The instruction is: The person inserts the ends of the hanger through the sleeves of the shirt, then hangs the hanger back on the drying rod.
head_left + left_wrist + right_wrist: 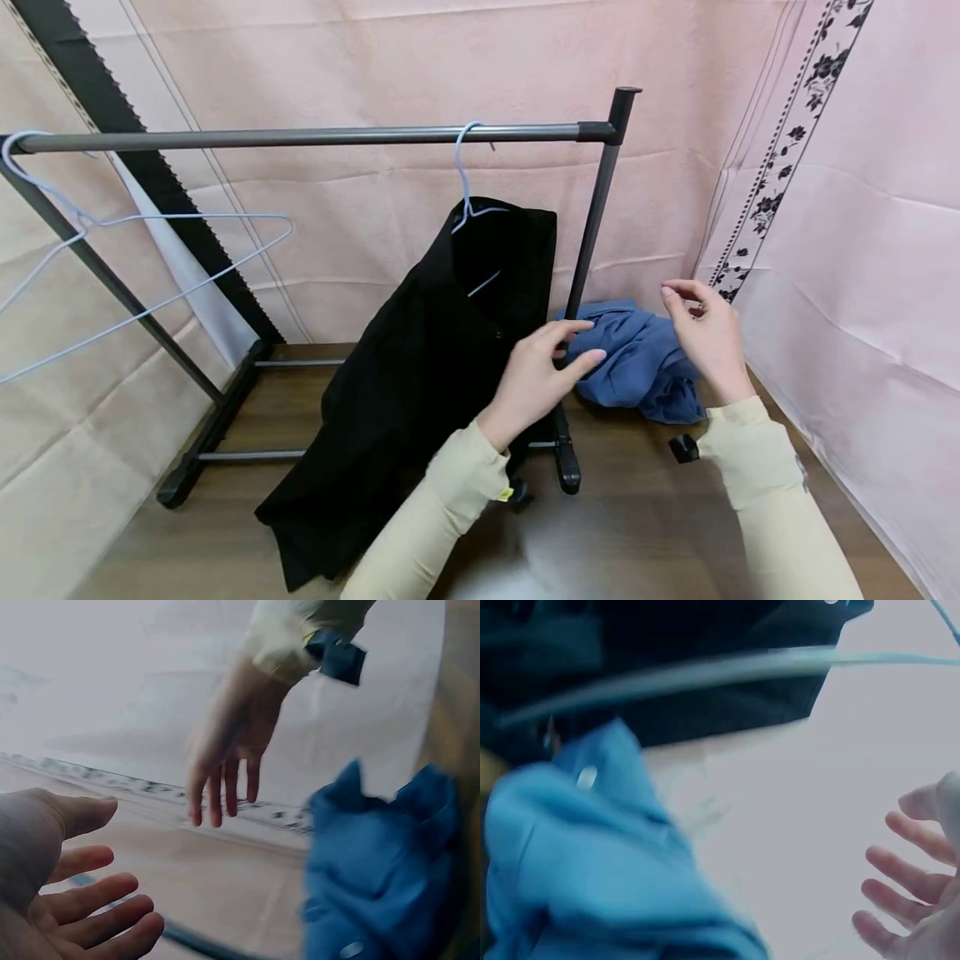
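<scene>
A black garment hangs on a light-blue wire hanger hooked over the rack's bar. My left hand is in front of the rack's right post, its fingers relaxed and nothing held. To the right, my right hand is in the air with loosely bent fingers, also holding nothing. Nearest to both is a crumpled blue garment lying on the floor behind the right post. The left wrist view shows the blue garment apart from both hands. Spread fingers of the right hand appear in the right wrist view.
The dark metal rack stands on the brown wooden floor. A bare light-blue wire hanger hangs at the bar's left end. Pale pink curtains enclose the back and sides.
</scene>
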Demonstrator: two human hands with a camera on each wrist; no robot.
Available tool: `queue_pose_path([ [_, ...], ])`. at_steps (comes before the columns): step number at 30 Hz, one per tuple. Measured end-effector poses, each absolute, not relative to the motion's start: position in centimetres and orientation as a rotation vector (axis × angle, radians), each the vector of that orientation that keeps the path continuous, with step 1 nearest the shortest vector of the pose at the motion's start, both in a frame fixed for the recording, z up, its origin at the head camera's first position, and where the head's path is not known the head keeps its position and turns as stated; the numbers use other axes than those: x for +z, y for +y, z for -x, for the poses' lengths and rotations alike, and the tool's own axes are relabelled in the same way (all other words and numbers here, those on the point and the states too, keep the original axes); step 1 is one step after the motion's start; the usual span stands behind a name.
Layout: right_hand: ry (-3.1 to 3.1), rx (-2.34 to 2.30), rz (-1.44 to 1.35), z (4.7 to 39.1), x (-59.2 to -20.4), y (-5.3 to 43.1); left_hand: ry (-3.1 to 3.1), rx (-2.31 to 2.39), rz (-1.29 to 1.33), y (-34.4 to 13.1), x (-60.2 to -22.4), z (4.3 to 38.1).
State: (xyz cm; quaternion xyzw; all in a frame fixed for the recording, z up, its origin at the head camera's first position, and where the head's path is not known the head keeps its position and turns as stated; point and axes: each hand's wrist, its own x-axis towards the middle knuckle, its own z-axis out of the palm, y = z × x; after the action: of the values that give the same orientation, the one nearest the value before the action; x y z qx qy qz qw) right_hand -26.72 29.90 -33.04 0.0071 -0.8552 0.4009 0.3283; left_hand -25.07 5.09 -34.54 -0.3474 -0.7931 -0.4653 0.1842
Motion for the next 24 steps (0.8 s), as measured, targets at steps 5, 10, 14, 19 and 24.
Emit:
queue_pose_path([
  [5,-2.394,1.013,0.011,28.1,-34.9,32.4,-2.459,-1.310,1.000,8.3,-36.7,26.4],
  [10,-2.551,0.981,0.036,29.4,-36.7,34.6,-2.608,-1.283,0.912,11.3,-38.6,28.5],
  [14,-2.725,0.960,0.009,30.6,-38.5,36.0,-2.655,-1.302,0.780,13.4,-40.2,30.0],
  [19,-2.923,1.131,0.038,31.2,-41.3,37.3,-2.742,-1.268,0.618,15.1,-42.2,31.5],
  [24,-2.919,1.366,0.107,31.0,-43.9,37.7,-2.845,-1.249,0.540,15.8,-44.0,32.5],
])
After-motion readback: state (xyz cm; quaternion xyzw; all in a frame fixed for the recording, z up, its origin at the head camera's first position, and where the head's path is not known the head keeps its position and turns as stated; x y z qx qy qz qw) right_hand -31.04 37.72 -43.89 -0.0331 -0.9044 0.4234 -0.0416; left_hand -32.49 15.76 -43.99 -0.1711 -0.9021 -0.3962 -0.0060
